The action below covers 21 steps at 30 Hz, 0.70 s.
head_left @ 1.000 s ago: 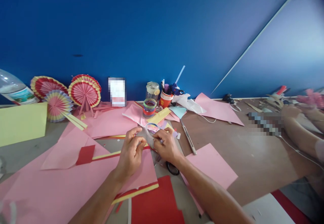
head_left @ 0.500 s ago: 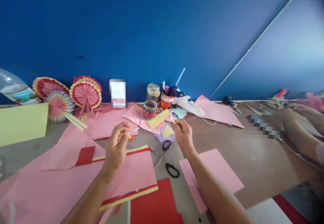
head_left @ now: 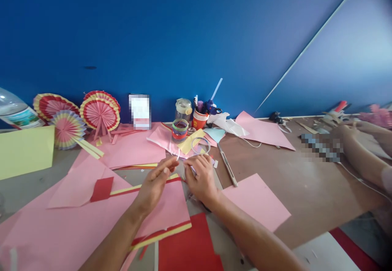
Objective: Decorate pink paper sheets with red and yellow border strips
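Note:
Over the front of the table, my left hand (head_left: 161, 181) and my right hand (head_left: 200, 179) are close together, fingertips nearly meeting. A short white strip of tape (head_left: 178, 154) sticks up at the fingertips of my left hand, which is closed in a pinch. The fingers of my right hand are curled, and a thin, nearly used-up tape roll (head_left: 192, 145) stands out just above its knuckles. Beneath both hands lies a pink sheet (head_left: 171, 201) edged with red and yellow strips. The scissors are mostly hidden under my right hand.
A utility knife (head_left: 227, 165) lies right of my right hand, near a pink sheet (head_left: 257, 201). Behind stand a jar (head_left: 180, 134), a red cup of pens (head_left: 200, 120) and folded paper fans (head_left: 100, 114). At far right, another person's arms (head_left: 364, 152) work.
My hands have come together from wide apart, the right one moving left and down with the tape roll. The utility knife now shows; the scissors have become mostly covered.

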Tool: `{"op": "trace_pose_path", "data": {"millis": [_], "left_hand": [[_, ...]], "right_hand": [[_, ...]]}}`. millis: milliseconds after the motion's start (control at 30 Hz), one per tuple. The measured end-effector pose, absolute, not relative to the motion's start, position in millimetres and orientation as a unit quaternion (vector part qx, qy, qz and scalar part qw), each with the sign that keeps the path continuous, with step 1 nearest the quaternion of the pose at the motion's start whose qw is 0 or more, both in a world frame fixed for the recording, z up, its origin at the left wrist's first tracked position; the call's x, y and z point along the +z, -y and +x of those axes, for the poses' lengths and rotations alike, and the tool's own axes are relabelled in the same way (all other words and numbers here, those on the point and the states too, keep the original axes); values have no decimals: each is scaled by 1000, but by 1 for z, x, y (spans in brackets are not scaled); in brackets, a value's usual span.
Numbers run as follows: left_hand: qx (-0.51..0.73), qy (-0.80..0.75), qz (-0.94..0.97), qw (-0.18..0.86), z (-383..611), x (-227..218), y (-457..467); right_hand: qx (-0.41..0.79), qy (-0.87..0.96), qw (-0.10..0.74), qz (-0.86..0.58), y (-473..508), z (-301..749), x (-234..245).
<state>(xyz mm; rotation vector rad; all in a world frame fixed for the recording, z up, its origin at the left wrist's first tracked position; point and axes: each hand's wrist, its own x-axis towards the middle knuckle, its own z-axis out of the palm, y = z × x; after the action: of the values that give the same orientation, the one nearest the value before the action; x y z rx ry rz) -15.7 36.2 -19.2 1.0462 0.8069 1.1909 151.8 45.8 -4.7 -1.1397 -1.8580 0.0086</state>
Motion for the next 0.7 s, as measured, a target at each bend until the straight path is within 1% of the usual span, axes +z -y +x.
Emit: {"op": "trace_pose_path", "data": {"millis": [167, 367, 533, 700], "left_hand": [[469, -337, 568, 586, -12, -21, -30], [443, -338, 617, 555, -8, -16, -26], [433, -329, 623, 562, -7, -15, -25], [445, -315, 595, 590, -8, -13, -27]], "right_hand": [[18, 750, 458, -476, -44, 148, -8], [-25, 755, 431, -493, -44, 152, -4], [-68, 763, 411, -494, -44, 152, -4], [-49, 765, 416, -490, -46, 151, -7]]}}
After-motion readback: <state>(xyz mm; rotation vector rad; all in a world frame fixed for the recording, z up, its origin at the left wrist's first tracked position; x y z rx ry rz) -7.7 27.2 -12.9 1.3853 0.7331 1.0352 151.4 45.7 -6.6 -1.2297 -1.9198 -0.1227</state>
